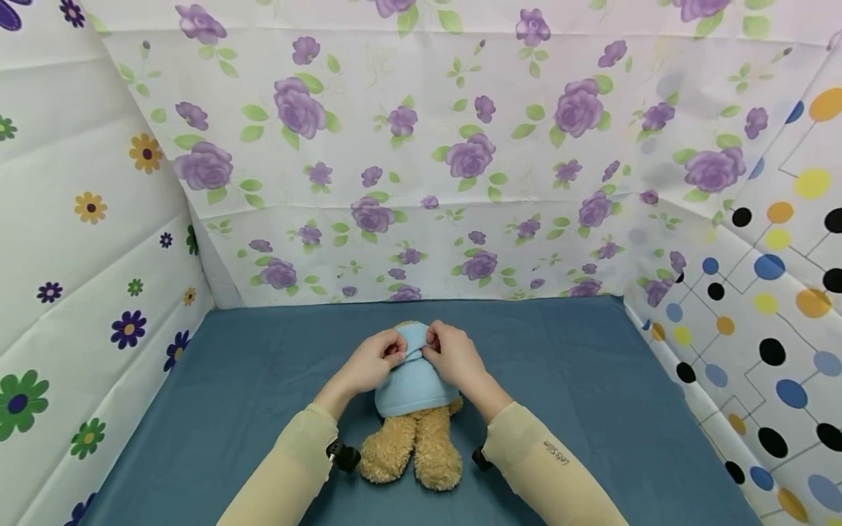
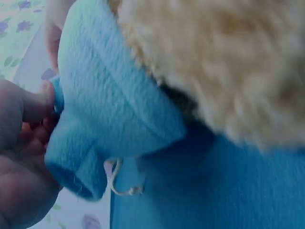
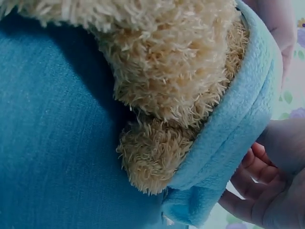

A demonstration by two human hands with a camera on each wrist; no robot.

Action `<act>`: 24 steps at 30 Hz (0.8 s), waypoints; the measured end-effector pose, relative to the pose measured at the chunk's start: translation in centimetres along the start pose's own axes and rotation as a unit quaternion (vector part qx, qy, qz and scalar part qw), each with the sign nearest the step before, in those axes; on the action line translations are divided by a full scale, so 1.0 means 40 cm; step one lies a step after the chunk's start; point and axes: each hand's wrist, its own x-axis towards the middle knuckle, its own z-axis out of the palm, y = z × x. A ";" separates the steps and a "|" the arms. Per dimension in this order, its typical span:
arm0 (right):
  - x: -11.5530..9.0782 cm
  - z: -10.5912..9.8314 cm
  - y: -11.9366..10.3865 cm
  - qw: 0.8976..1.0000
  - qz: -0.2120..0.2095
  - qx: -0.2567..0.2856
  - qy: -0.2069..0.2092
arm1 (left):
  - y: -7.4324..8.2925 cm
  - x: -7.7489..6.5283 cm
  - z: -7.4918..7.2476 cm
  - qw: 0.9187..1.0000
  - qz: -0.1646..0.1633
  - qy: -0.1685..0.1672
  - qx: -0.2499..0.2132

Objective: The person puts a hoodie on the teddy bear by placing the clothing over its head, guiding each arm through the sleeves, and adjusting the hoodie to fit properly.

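Observation:
A curly tan teddy bear (image 1: 437, 449) lies on the cloth with its legs toward me. A light blue fleece hoodie (image 1: 414, 387) covers its body and nearly all of its head. My left hand (image 1: 371, 361) pinches the fabric near the top between thumb and fingers. Opposite it, my right hand (image 1: 457, 358) pinches a fold of the same fleece. In the left wrist view a sleeve (image 2: 76, 162) hangs with its opening unfilled, beside a knotted pale drawstring (image 2: 125, 188). One furry paw (image 3: 152, 157) pokes out below the hem in the right wrist view.
A dark blue cloth (image 1: 276, 351) covers the table. Behind it hangs a white curtain (image 1: 421, 219) with purple roses. Flower-print fabric (image 1: 118, 256) stands at the left, dotted fabric (image 1: 743, 307) at the right.

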 end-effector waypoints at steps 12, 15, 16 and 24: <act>0.044 -0.038 0.071 0.990 0.041 0.132 -0.028 | -0.010 0.005 0.026 0.997 0.001 0.051 0.065; 0.050 -0.025 0.069 0.994 0.040 0.103 -0.010 | -0.009 0.006 0.028 0.995 -0.004 0.057 0.076; 0.052 -0.022 0.066 0.995 0.038 0.090 -0.005 | -0.009 0.006 0.028 0.995 -0.005 0.059 0.077; 0.049 0.003 0.052 0.998 -0.002 0.049 -0.037 | -0.012 -0.002 0.037 0.991 -0.016 0.096 0.095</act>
